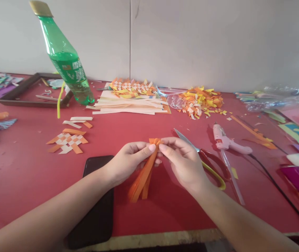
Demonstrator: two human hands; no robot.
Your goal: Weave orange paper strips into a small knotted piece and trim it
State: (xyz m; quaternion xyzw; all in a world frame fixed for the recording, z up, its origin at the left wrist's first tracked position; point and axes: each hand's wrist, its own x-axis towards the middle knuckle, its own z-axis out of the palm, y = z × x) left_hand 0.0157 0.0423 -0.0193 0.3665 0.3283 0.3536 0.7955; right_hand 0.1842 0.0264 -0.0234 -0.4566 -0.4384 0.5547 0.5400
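Note:
Between both hands, above the red table [136, 220], are orange paper strips [143, 178] that hang down and fan out toward me. My left hand [131, 159] pinches their top end between thumb and fingers. From the other side my right hand [182, 161] pinches the same end, its thumb close to the left one. Under my left forearm lies a black phone [94, 217]. Scissors [212, 166] with red and yellow handles rest just beyond my right hand. Off to the left is a small woven orange-and-white paper piece [68, 141], with loose short strips above it.
A pink glue gun [227, 141] with a black cord lies at the right. A green bottle [69, 66] stands at the back left by a dark frame [20, 102]. White strips [128, 106] and a pile of orange-yellow scraps [203, 99] are near the wall.

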